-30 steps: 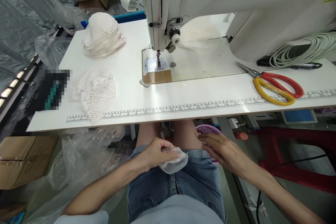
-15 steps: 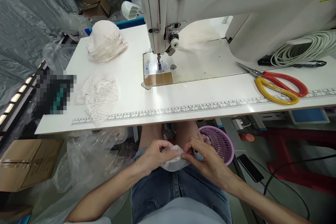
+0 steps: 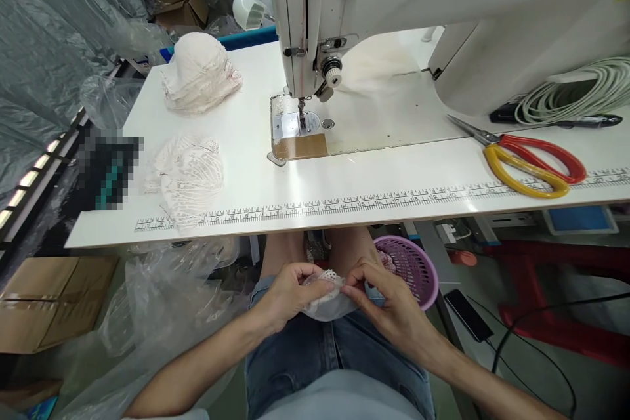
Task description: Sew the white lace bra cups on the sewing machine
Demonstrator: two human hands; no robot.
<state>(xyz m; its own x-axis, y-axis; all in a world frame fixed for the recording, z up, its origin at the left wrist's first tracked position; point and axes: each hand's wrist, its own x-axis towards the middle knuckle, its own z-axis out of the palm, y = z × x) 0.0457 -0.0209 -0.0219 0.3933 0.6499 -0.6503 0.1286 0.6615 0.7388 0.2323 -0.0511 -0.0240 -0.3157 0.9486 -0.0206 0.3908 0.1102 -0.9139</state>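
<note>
Over my lap, below the table edge, my left hand (image 3: 290, 289) and my right hand (image 3: 381, 295) both pinch a small white lace-edged fabric piece (image 3: 327, 295). The left grips its left side, the right its top right edge. A loose heap of white lace pieces (image 3: 184, 174) lies on the white table (image 3: 344, 177) at the left, and a stacked pile of white cup-shaped pieces (image 3: 199, 72) sits farther back. The sewing machine (image 3: 394, 6) stands behind, its needle (image 3: 301, 111) over the metal plate.
Red and yellow scissors (image 3: 531, 157) lie at the table's right, beside a coiled white cord (image 3: 575, 88). A purple basket (image 3: 411, 266) sits under the table by my right knee, a phone (image 3: 467, 315) on the floor. Clear plastic bags (image 3: 162, 295) and cardboard boxes (image 3: 49, 302) crowd the left.
My right hand came off the purple basket and moved left to the fabric piece, where it now pinches the edge. My left hand has kept its hold.
</note>
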